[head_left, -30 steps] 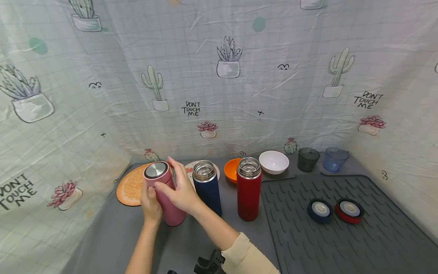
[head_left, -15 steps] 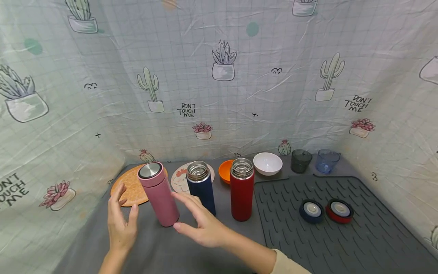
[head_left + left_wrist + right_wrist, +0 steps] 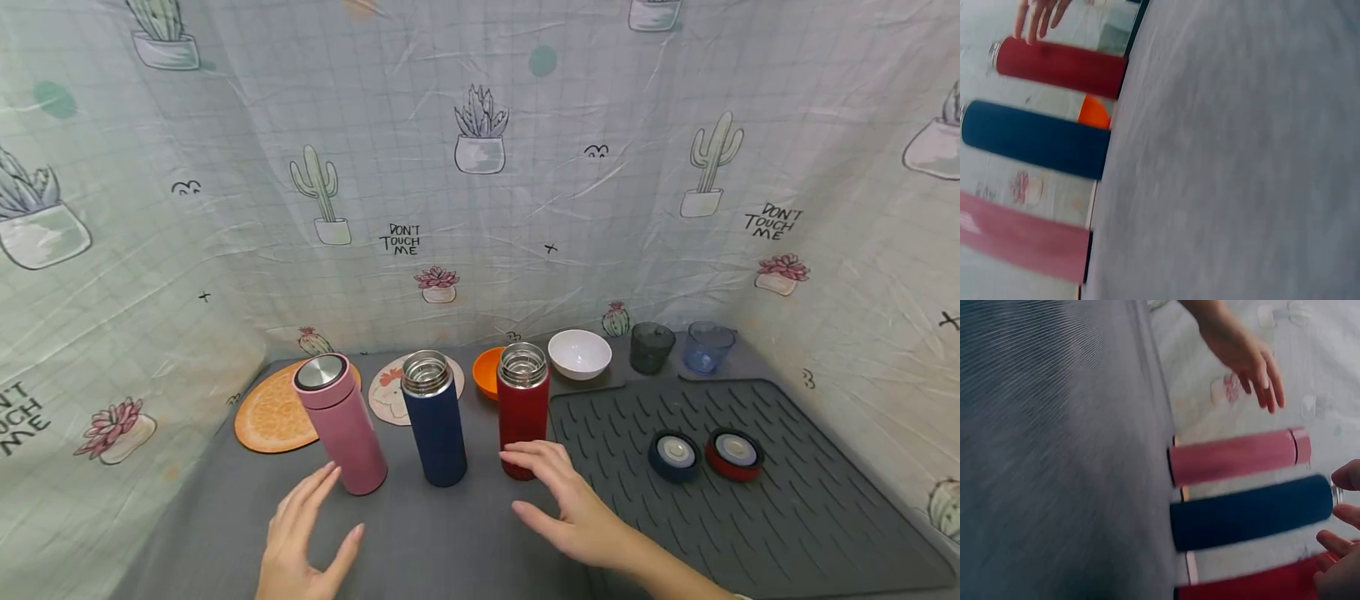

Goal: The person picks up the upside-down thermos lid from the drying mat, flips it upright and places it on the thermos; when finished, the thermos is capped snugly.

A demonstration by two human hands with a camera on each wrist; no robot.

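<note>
Three flasks stand in a row on the grey table: a pink flask (image 3: 341,425) with its lid on, a navy flask (image 3: 433,419) and a red flask (image 3: 522,408), both uncapped. My left hand (image 3: 303,537) hovers open in front of the pink flask, touching nothing. My right hand (image 3: 570,504) is open with spread fingers, its fingertips near the red flask's base. A navy lid (image 3: 675,455) and a red lid (image 3: 733,453) lie on the ribbed mat (image 3: 750,533). The wrist views show the flasks sideways: pink (image 3: 1022,237), navy (image 3: 1035,140), red (image 3: 1060,65).
Behind the flasks lie an orange round coaster (image 3: 270,412), a printed coaster (image 3: 386,396), an orange bowl (image 3: 486,372), a white bowl (image 3: 579,354), a dark cup (image 3: 649,347) and a blue cup (image 3: 707,346). Cactus-print cloth walls enclose the table on three sides.
Both hands let go of the pink flask and drew back. The left hand came toward the near edge; the right hand moved right to the red flask.
</note>
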